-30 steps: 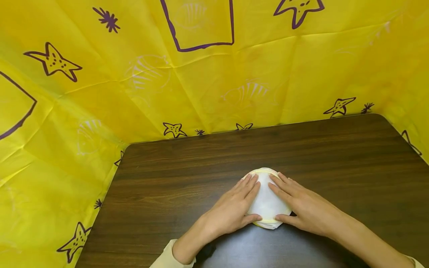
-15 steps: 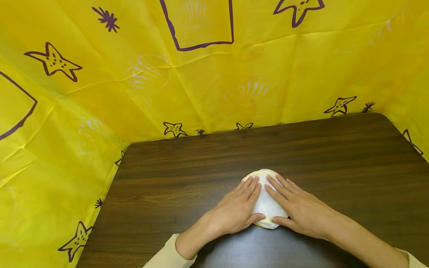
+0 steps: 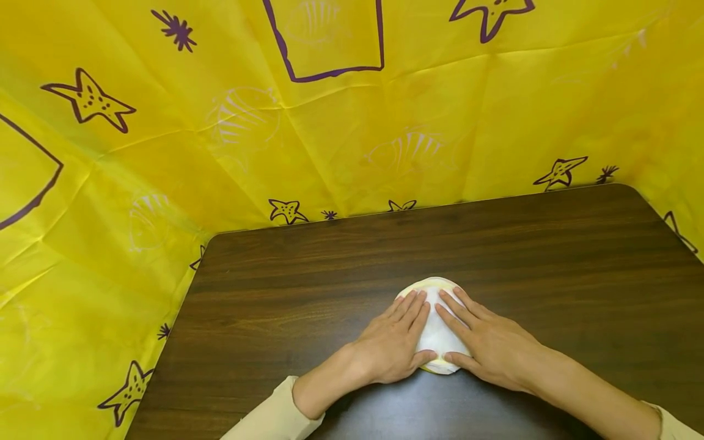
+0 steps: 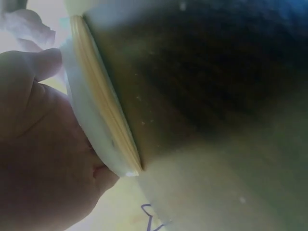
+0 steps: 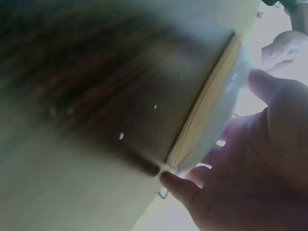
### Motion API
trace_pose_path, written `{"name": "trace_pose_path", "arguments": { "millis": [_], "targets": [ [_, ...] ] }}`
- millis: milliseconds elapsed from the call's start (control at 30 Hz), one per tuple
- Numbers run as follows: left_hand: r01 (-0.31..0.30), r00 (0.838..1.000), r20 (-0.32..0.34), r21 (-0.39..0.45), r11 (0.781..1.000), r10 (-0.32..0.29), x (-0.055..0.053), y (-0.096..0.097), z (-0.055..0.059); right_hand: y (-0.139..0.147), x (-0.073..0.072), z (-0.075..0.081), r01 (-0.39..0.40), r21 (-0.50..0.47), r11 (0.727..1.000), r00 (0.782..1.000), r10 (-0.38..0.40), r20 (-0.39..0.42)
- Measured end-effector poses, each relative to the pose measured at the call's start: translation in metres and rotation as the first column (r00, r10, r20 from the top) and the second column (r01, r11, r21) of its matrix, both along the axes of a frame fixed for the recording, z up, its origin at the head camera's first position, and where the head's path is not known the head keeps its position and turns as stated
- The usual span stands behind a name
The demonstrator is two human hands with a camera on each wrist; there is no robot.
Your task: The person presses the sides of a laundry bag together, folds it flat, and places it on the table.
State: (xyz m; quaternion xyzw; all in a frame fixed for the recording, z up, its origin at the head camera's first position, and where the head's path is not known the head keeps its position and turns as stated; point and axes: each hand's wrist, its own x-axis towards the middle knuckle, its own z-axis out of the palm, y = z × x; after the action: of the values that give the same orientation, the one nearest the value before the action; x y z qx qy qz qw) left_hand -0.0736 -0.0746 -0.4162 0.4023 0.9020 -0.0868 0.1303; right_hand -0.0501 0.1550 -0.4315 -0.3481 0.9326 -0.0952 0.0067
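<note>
A round, flat bundle [image 3: 438,339] lies on the dark wooden table, white on top with a pale yellow rim. In the left wrist view its edge [image 4: 105,94] shows several thin cream layers under a whitish, translucent cover; I cannot tell its exact kind. My left hand [image 3: 392,342] rests on the bundle's left side, fingers straight and thumb at the near edge. Mirroring it, my right hand [image 3: 492,342] presses on the right side with extended fingers. In the right wrist view, the same layered edge [image 5: 207,103] stands beside the right hand's thumb and fingers.
The brown wood-grain table [image 3: 308,281] has rounded far corners. Behind it and to both sides hangs a yellow cloth [image 3: 341,134] printed with starfish and fish, meeting the table's edges. Cream sleeves [image 3: 280,412] cover the forearms.
Both hands have come slightly closer together over the bundle. Its loose white part at the near edge looks flatter and neater than before.
</note>
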Motion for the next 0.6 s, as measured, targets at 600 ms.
{"name": "trace_pose_path", "arguments": {
  "millis": [600],
  "targets": [
    [-0.021,0.999,0.032,-0.103,0.994,0.024,-0.0004,0.0069,-0.0046,-0.0036,0.0027,-0.0025,0.009,0.031,0.999,1.000,-0.009,0.012]
  ]
}}
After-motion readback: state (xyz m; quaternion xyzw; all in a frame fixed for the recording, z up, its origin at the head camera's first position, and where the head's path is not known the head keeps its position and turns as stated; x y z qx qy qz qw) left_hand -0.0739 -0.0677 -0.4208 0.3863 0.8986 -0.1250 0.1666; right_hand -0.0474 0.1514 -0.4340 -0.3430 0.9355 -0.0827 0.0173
